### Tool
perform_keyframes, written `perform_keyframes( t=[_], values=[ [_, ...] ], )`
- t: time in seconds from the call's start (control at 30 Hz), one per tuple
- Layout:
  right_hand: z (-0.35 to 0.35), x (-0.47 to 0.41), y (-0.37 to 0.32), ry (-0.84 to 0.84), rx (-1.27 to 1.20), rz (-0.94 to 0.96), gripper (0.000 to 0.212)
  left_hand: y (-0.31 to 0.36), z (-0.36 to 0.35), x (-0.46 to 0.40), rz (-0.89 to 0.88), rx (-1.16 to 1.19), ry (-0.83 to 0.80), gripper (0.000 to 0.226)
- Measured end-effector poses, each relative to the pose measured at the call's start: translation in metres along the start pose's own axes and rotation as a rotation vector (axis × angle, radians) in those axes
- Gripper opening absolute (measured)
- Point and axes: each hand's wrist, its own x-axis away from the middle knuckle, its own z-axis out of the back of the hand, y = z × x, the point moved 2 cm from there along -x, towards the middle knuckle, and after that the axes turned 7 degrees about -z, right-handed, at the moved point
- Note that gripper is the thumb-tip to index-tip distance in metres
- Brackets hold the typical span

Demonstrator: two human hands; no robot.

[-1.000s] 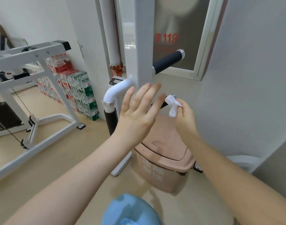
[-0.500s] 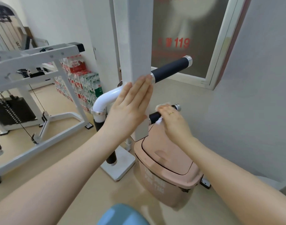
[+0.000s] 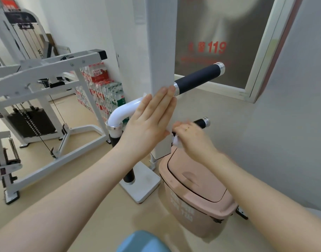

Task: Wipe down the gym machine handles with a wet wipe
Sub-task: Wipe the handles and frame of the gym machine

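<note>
A white square post (image 3: 161,51) of the gym machine hangs in front of me. My left hand (image 3: 147,120) lies flat against its lower part, fingers straight and together. A long black handle (image 3: 197,79) with a chrome cap sticks out to the right above. A lower, shorter black handle (image 3: 201,122) pokes out behind my right hand (image 3: 190,139), which is closed around it with a white wet wipe (image 3: 177,141) bunched under the fingers. A third black handle (image 3: 116,139) hangs down from a white curved tube (image 3: 123,111).
A pink lidded bin (image 3: 196,190) stands on the floor directly below my right hand. The machine's white base plate (image 3: 141,186) sits beside it. A white weight machine (image 3: 37,84) fills the left; packs of bottled water (image 3: 103,91) stand against the wall. A grey wall is close on the right.
My left hand went from spread fingers to flat against the post. My right hand slid the wipe from the lower handle's chrome tip inward along the grip, toward the post.
</note>
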Motion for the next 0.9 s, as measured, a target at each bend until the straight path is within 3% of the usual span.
perform_keyframes(
  t=[0.1,0.27,0.33,0.37,0.5,0.57,0.7,0.8,0.9],
  values=[
    [0.001,0.003,0.041,-0.020,0.054,-0.342,0.046,-0.001,0.001,0.001,-0.008,0.010,-0.009,0.085],
    [-0.012,0.012,0.003,0.070,-0.037,0.121,0.029,0.003,0.002,0.000,-0.002,0.016,0.010,0.066],
    [-0.011,0.006,0.021,0.128,0.015,0.024,0.029,0.004,0.004,-0.001,0.000,0.021,0.018,0.064],
    [-0.011,0.006,0.033,0.173,-0.007,-0.128,0.029,0.005,0.004,-0.001,0.004,0.023,0.025,0.063],
    [-0.009,0.027,0.056,0.295,-0.551,-1.087,0.036,0.008,0.002,-0.001,0.033,0.024,0.053,0.063],
    [-0.016,0.032,0.051,0.333,-0.940,-1.343,0.028,0.009,-0.001,-0.001,0.036,0.006,0.048,0.065],
    [-0.021,0.017,0.015,0.224,-1.976,-1.282,0.028,0.005,-0.005,-0.002,0.020,-0.015,0.050,0.061],
    [-0.024,0.018,-0.021,0.104,-2.132,-1.302,0.040,0.004,-0.006,-0.002,0.018,-0.018,0.071,0.058],
    [-0.017,0.012,-0.009,0.138,-2.163,-1.331,0.036,0.004,-0.007,-0.002,0.028,-0.017,0.087,0.057]
  ],
)
